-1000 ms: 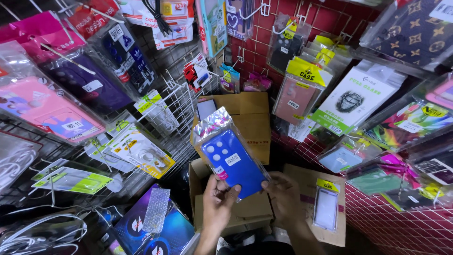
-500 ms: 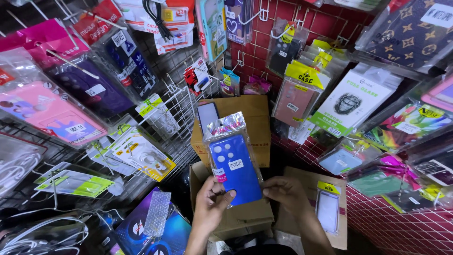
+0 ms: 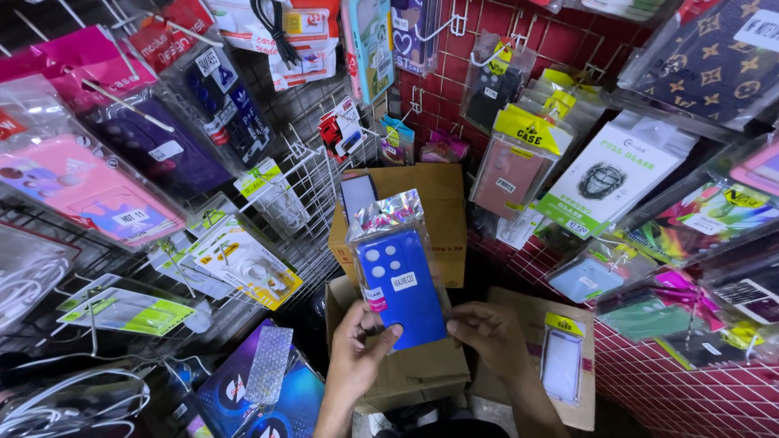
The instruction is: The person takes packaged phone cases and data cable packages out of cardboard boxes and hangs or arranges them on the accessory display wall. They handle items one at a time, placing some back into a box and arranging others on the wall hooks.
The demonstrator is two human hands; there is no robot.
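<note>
A blue phone case in a clear plastic sleeve with a shiny top flap is held upright in front of me. My left hand grips its lower left corner, thumb across the front. My right hand holds its lower right edge with the fingertips. Behind the blue case, a second dark case sticks up from the stack. Both hands hover over an open cardboard box.
A taller cardboard box stands behind. Wire racks hung with packaged phone cases fill the left; a red grid wall with more packets fills the right. A clear case lies on a cardboard flap. A blue box sits lower left.
The blue case has turned more upright and moved slightly right and down. My right hand has come in closer along its lower right edge.
</note>
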